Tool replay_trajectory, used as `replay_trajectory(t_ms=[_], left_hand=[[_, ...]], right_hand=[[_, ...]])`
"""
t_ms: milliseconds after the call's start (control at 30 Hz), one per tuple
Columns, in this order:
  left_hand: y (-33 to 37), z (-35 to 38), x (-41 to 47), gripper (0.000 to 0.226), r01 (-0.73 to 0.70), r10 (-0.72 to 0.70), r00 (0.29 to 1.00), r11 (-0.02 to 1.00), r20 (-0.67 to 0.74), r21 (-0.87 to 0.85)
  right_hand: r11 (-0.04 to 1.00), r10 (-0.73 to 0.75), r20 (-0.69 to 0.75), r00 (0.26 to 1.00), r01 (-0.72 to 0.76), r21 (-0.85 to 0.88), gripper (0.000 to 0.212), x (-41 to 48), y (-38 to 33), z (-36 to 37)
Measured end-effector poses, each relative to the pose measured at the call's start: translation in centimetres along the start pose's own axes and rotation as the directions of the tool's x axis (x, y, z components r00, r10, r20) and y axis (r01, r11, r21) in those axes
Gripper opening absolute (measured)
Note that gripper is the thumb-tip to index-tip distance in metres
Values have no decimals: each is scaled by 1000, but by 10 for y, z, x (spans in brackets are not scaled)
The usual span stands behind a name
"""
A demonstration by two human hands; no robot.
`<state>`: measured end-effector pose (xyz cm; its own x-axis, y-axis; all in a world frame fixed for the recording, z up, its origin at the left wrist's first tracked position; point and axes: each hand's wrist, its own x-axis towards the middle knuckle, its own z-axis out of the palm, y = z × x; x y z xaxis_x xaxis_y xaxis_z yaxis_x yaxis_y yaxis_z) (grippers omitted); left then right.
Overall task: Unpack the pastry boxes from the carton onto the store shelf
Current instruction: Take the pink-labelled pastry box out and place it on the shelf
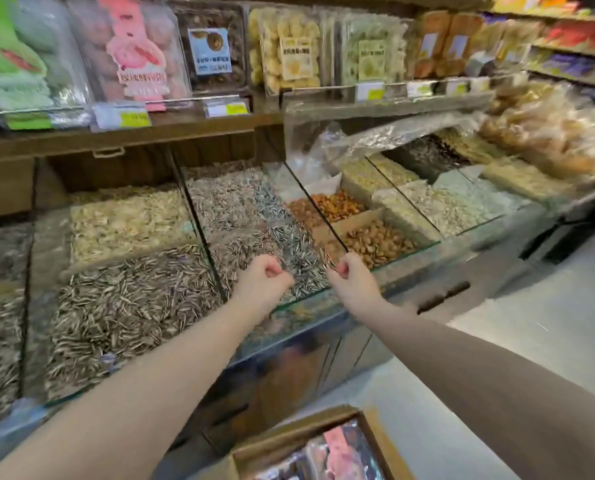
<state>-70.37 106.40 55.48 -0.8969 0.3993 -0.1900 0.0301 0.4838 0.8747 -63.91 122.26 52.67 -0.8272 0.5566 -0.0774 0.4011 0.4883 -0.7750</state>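
An open brown carton point(289, 436) stands on the floor at the bottom centre, with clear pastry boxes point(337, 455) bearing pink labels inside it. On the wooden shelf point(150, 131) above the bins stands a clear pastry box with a pink label point(133, 50), among other clear boxes. My left hand point(263, 282) and my right hand point(353, 280) are stretched out over the glass-fronted seed bins, both with fingers curled and nothing in them. They hover well above the carton and below the shelf.
Glass-topped bins of sunflower seeds point(122, 306), nuts point(375, 240) and other dry goods fill the counter. Price tags point(122, 116) line the shelf edge. Bagged bread point(545, 123) lies at the right. Grey floor point(496, 337) runs beside the counter.
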Motion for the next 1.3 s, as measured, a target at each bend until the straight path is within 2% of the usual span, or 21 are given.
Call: replay_trajectory(t_ms=[100, 233, 333, 467, 633, 700, 733, 767, 833, 867, 967, 1000, 1100, 1133, 1200, 1300], left_hand=[[-30, 35, -31, 22, 35, -39, 991, 999, 128, 32], [-101, 86, -63, 16, 194, -182, 935, 981, 304, -10], [-166, 128, -81, 24, 308, -273, 913, 949, 303, -73], [-251, 193, -90, 21, 434, -395, 885, 892, 247, -127], [-358, 278, -90, 21, 579, -542, 811, 796, 218, -177], [-398, 307, -90, 16, 633, -597, 773, 749, 217, -195], [-417, 321, -90, 13, 661, -624, 749, 726, 223, -187], [-442, 341, -87, 11, 696, -661, 716, 698, 223, -166], [-475, 363, -83, 15, 748, -716, 663, 645, 219, -155], [-491, 375, -82, 17, 769, -737, 639, 618, 220, -160], [-533, 407, -82, 22, 807, -772, 587, 581, 246, -104], [-545, 417, -83, 25, 812, -776, 576, 580, 256, -70], [-573, 437, -75, 35, 810, -777, 568, 586, 272, -15], [-581, 446, -72, 39, 805, -771, 570, 593, 282, -4], [-588, 460, -65, 58, 791, -758, 575, 611, 307, 25], [-586, 472, -56, 77, 807, -758, 570, 590, 317, -41]], right_hand=[[998, 63, -7, 998, -63, 15, 23, -29, 53, 4], [986, 167, 9, 986, -167, 11, 25, -64, 130, 30], [965, 260, 49, 964, -262, 27, 28, -88, 190, 53], [915, 403, 114, 908, -401, -43, 23, -108, 281, 95], [834, 536, 195, 822, -551, 32, 15, -123, 391, 153], [772, 605, 235, 761, -633, 61, 18, -126, 436, 181], [712, 658, 269, 703, -698, 81, 32, -126, 458, 193], [630, 714, 296, 635, -766, 123, 37, -126, 489, 211], [473, 800, 329, 502, -865, 169, 20, -123, 522, 232], [408, 829, 341, 444, -896, 174, 20, -122, 537, 239], [293, 858, 371, 357, -931, 218, 40, -118, 581, 260], [236, 870, 377, 316, -941, 244, 40, -116, 595, 266], [14, 917, 377, 132, -954, 300, 27, -107, 619, 281], [-20, 915, 390, 106, -951, 307, 23, -103, 626, 285], [-52, 913, 398, 91, -941, 334, 28, -98, 634, 289], [-75, 912, 402, 83, -930, 360, 24, -97, 647, 292]])
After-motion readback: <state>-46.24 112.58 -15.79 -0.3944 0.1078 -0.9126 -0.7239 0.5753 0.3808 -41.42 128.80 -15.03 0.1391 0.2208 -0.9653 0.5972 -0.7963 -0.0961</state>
